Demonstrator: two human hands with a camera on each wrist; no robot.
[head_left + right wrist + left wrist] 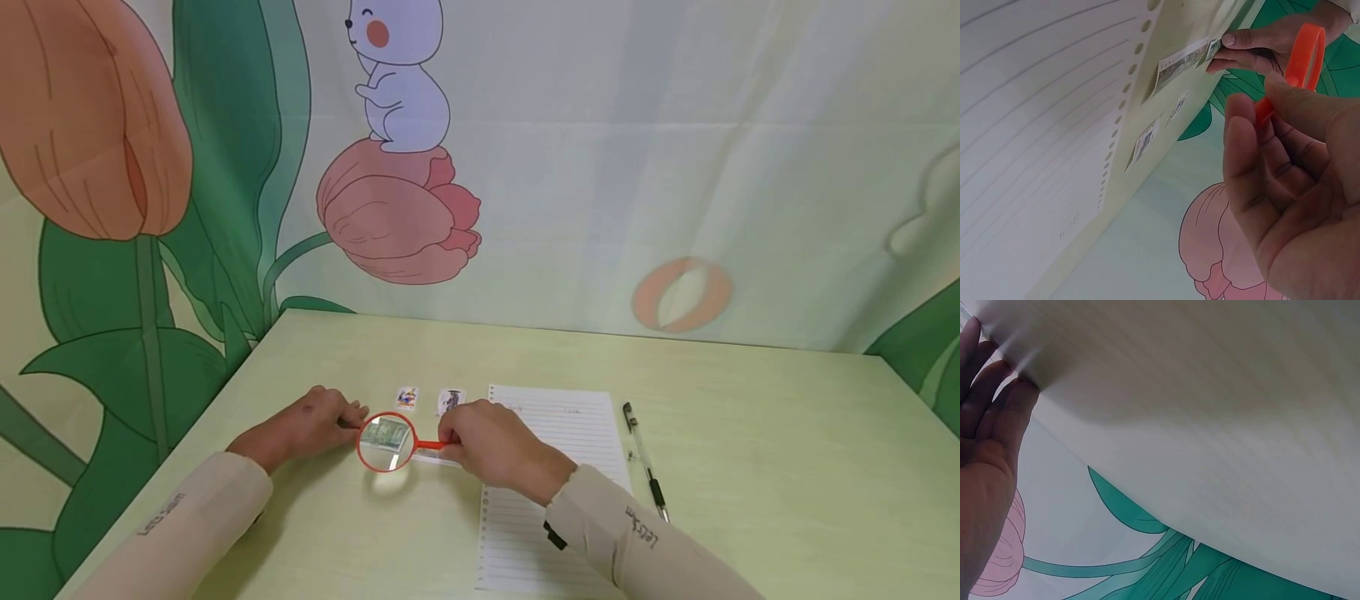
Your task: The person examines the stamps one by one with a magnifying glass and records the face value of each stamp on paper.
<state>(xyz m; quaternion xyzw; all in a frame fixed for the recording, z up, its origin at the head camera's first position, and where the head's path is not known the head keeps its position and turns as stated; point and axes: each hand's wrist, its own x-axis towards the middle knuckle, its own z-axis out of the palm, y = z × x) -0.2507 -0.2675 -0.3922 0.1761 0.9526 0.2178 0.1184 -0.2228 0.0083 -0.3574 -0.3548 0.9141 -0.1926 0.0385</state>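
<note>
My right hand (498, 442) pinches the red handle of a magnifying glass (427, 445) between thumb and fingers. Its round lens is held above the table, over a long, white-bordered stamp (1175, 67). Through the lens a green picture shows enlarged. At the stamp's far end my left hand (311, 423) has its thumb and a finger on the edge, pinching it. In the left wrist view, the other fingers (1013, 415) rest with their tips at the table; the stamp is hidden there. Behind the lens lie two small stamps, one colourful (407, 397), one dark-figured (452, 401).
A lined sheet of paper (551, 533) with punched holes and faint writing lies under my right forearm. To its right is a black-capped pen (643, 454). The pale table (787, 467) ends at a wall hanging (570, 208) printed with tulips and a white animal.
</note>
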